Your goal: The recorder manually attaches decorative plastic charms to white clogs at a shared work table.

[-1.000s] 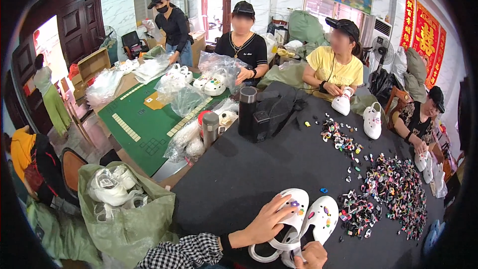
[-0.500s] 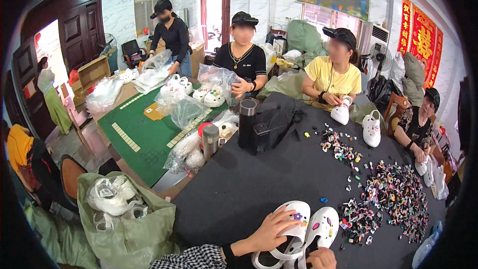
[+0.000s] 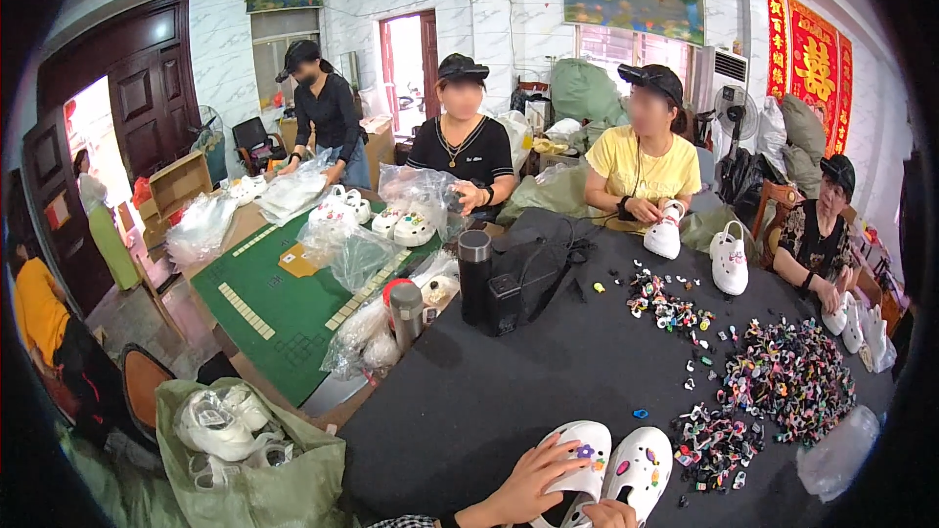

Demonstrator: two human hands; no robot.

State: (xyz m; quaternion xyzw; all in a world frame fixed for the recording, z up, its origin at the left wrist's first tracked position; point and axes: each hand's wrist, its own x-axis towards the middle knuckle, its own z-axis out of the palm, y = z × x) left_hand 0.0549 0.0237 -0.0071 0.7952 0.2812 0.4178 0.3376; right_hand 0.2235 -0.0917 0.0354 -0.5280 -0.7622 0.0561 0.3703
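A pair of white clogs (image 3: pixel 638 464) sits at the front edge of the black-covered table, toes pointing away from me. Colourful shoe charms dot both uppers, a purple flower among them. My left hand (image 3: pixel 528 485) lies across the upper of the left clog, its fingers over the top and its thumb toward the foot opening. At the opening between the two clogs, my right hand (image 3: pixel 608 514) has its fingers curled on the rim; part of it is cut off by the lower edge. A heap of shoe charms (image 3: pixel 788 372) spreads to the right, and a blue charm (image 3: pixel 641 414) lies just beyond the toes.
Across the black table (image 3: pixel 489 386) stand a dark thermos (image 3: pixel 475 279) and a black box-shaped device (image 3: pixel 505 303). Left is a green sack (image 3: pixel 249 474) of white clogs. Co-workers handle clogs and bags around the tables. Another white clog (image 3: pixel 729 259) stands beyond the charms.
The view has shifted a little. My right hand has moved up and in toward the clogs' openings. My left hand keeps its place on the left clog; the heel straps have dropped out of sight.
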